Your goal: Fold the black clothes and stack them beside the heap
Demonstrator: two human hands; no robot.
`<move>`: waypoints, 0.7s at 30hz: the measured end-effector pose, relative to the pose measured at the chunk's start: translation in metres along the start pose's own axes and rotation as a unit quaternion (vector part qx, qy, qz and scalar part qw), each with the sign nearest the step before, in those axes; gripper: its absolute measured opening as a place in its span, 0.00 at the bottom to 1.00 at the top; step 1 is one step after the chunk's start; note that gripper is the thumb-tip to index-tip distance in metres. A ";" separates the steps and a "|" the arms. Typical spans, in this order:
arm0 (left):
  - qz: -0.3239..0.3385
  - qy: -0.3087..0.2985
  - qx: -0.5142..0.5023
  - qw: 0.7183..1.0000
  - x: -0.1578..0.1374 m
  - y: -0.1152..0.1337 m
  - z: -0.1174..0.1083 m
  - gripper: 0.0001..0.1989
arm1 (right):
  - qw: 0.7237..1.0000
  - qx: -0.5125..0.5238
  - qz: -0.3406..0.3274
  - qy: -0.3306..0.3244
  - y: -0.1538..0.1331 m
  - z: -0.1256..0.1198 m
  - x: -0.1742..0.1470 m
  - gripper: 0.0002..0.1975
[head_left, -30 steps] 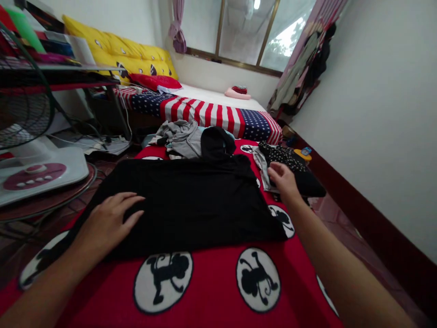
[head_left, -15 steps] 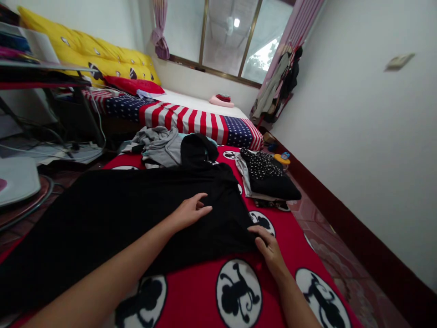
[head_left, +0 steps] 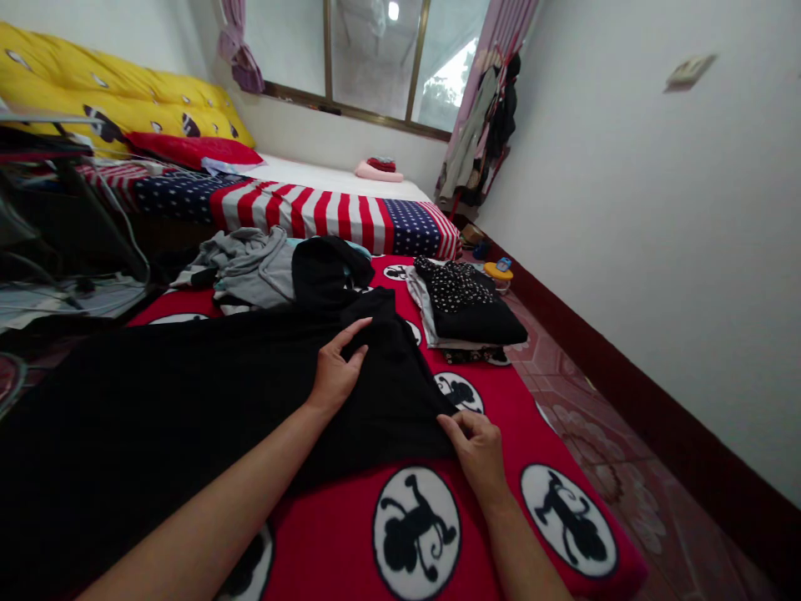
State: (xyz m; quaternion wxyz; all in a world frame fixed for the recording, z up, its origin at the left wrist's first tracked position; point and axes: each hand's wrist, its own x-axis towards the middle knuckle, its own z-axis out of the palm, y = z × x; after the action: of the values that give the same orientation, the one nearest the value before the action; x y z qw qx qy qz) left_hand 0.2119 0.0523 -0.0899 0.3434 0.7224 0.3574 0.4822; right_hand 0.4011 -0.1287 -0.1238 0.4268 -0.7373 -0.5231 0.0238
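A large black garment [head_left: 188,401] lies spread flat across a red blanket [head_left: 501,534] printed with black monkey figures in white circles. The garment covers most of the blanket's left and middle, its right edge ending just short of the blanket's right side.

The left hand [head_left: 335,371] rests on the garment near its far right corner, fingers spread and pressing the cloth down, gripping nothing. The right hand [head_left: 476,449] sits at the garment's near right corner, thumb and fingers closed in a pinch on the edge of the fabric.

The cloth looks thin, soft and limp, likely light and apt to slide or bunch rather than hold a shape; corners and straight edges seem the best places to take hold.

Beyond the garment, on the blanket's far end, lies a heap of grey and black clothes [head_left: 269,267]. To the heap's right sits a folded stack topped by a black dotted piece [head_left: 463,305]. Behind the blanket stands a bed with a stars-and-stripes cover [head_left: 325,213].
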 end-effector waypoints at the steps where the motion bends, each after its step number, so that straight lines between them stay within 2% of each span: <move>1: 0.008 0.002 0.042 0.999 -0.001 -0.004 0.001 0.24 | 1.000 -0.026 0.009 0.007 0.000 0.001 -0.001 0.21; 4: -0.025 -0.057 0.198 0.978 -0.002 -0.013 0.006 0.30 | 0.993 -0.111 0.026 0.025 -0.001 0.004 -0.004 0.17; 6: -0.052 -0.086 0.259 0.961 -0.001 -0.015 0.010 0.34 | 0.985 -0.165 0.025 0.034 -0.001 0.005 -0.005 0.13; 9: -0.062 -0.081 0.265 0.959 0.002 -0.015 0.013 0.36 | 0.975 -0.220 0.001 0.033 -0.002 0.005 -0.006 0.10; 12: -0.071 -0.054 0.265 0.960 -0.002 -0.014 0.003 0.39 | 0.970 -0.241 -0.029 0.030 -0.002 0.004 -0.009 0.13; 14: -0.067 -0.049 0.244 0.966 -0.010 -0.013 -0.016 0.38 | 0.970 -0.238 -0.040 0.034 0.000 0.002 -0.012 0.16; 16: -0.051 -0.066 0.220 0.972 -0.023 -0.012 -0.045 0.32 | 0.970 -0.233 -0.049 0.039 0.003 0.000 -0.014 0.18; 18: -0.037 -0.089 0.218 0.971 -0.040 -0.010 -0.081 0.23 | 0.970 -0.227 -0.074 0.054 0.006 -0.003 -0.011 0.20; 21: -0.032 -0.106 0.253 0.961 -0.069 -0.010 -0.140 0.12 | 0.966 -0.185 -0.161 0.081 0.001 -0.003 -0.003 0.17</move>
State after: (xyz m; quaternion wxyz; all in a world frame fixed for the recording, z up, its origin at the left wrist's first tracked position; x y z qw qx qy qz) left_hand 0.0592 0.0197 -0.0874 0.2009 0.8209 0.4519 0.2856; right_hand 0.4018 -0.1327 -0.1236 0.3219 -0.7093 -0.5936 -0.2025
